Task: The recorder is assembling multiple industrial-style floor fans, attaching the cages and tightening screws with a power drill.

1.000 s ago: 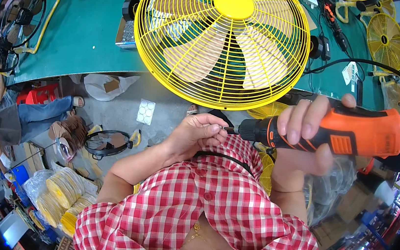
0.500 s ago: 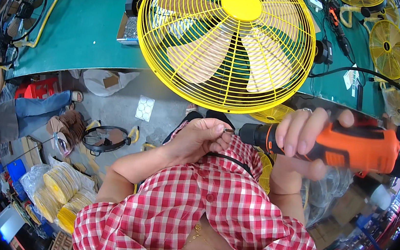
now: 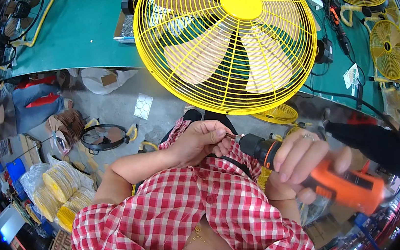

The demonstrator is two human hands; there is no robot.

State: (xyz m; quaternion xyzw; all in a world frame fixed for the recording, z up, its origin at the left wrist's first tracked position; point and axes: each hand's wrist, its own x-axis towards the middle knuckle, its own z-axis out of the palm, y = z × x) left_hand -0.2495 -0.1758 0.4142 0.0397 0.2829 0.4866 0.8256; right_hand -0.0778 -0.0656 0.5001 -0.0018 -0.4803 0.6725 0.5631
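Observation:
My right hand (image 3: 307, 159) grips an orange and black power drill (image 3: 351, 184), its handle end tilted down to the right and blurred by motion. Its black chuck (image 3: 253, 145) points left at my left hand (image 3: 203, 138). The left thumb and forefinger pinch a thin, dark, short piece beside the chuck's tip; whether it is a bit or a screw, I cannot make out. Just beyond both hands, a large fan (image 3: 235, 55) with a yellow wire cage and pale blades stands at the near edge of the green table (image 3: 81, 42).
A small box of metal parts (image 3: 126, 28) sits left of the fan. Another power tool (image 3: 338, 27) lies at the back right, and a black cable (image 3: 334, 94) runs along the right. Wrapped yellow fan guards (image 3: 62, 183) are stacked at lower left. Other people stand at both sides.
The drill's handle end has swung down and its chuck has drawn slightly away from my left fingers, which stay pinched. A person in dark clothing has appeared at the right.

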